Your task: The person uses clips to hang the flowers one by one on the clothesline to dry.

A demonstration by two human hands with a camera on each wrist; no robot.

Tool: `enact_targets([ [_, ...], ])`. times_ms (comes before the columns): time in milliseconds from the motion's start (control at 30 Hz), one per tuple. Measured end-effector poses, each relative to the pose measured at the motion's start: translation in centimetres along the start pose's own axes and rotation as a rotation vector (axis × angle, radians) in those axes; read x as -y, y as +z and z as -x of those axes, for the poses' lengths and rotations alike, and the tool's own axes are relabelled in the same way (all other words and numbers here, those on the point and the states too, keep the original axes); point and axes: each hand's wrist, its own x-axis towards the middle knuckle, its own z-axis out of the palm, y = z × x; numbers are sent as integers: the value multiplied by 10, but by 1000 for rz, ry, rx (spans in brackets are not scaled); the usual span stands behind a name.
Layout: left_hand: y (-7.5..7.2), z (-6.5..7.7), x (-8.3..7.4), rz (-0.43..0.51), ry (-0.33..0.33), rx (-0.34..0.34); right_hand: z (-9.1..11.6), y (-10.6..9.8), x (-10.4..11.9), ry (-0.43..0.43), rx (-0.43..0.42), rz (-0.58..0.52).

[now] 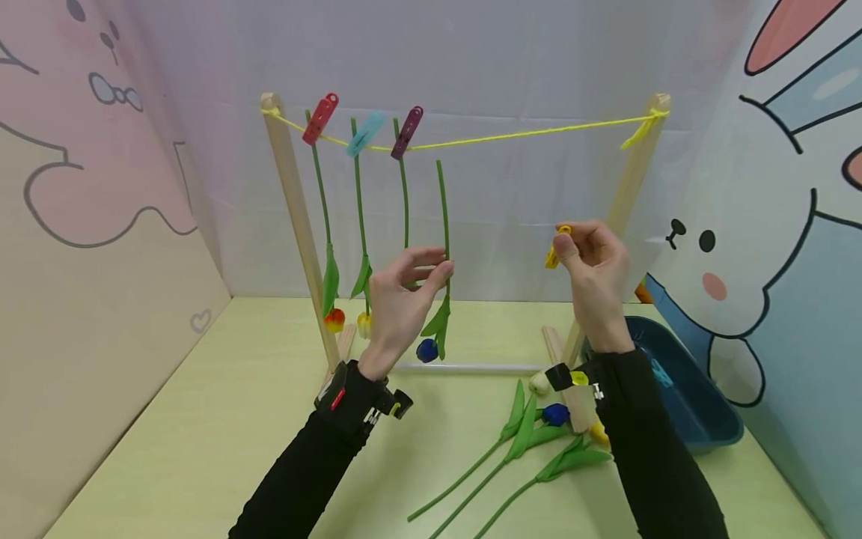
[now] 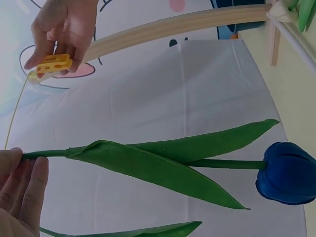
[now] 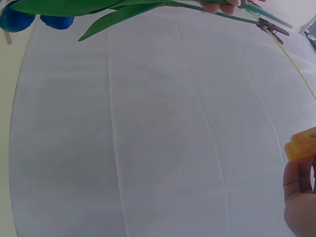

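Note:
My left hand (image 1: 408, 301) pinches the green stem of a blue tulip (image 1: 427, 349), which hangs flower down just below the yellow line (image 1: 498, 138). In the left wrist view the blue tulip (image 2: 287, 173) and its two long leaves show close up. To the right, my right hand (image 1: 595, 273) holds a yellow clothespin (image 1: 557, 248) between thumb and fingers, apart from the line. Left of the held tulip, a red clothespin (image 1: 320, 120), a light blue clothespin (image 1: 366, 134) and a dark purple clothespin (image 1: 407, 133) sit on the line, with a stem hanging at each.
Wooden posts (image 1: 299, 232) carry the line at both ends, joined low down by a white bar (image 1: 471, 369). Several tulips (image 1: 518, 442) lie on the table in front. A dark blue basin (image 1: 700, 404) stands at the right, with a light blue clothespin (image 1: 661, 373) inside.

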Motion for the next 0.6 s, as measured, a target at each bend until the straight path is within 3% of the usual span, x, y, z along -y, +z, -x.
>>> enact_targets([
  [67,3,-3,34,13,44,0,-7,5,3,-10,0,55],
  [200,11,-14,99,-1,21,4,-21,18,10,-50,-9,56],
  [233,9,-17,92,-20,16,8,-25,21,11,-61,-12,37],
  [367,14,-26,136,-21,35,-1,-35,35,18,-113,-19,22],
  [467,16,-30,151,-24,62,-2,-42,44,23,-162,-6,52],
  [500,15,-30,130,-23,50,6,-44,47,24,-176,-1,43],
  [533,14,-31,122,-16,32,10,-46,49,25,-190,7,31],
  [600,13,-34,111,-31,60,2,-51,54,26,-213,14,18],
])
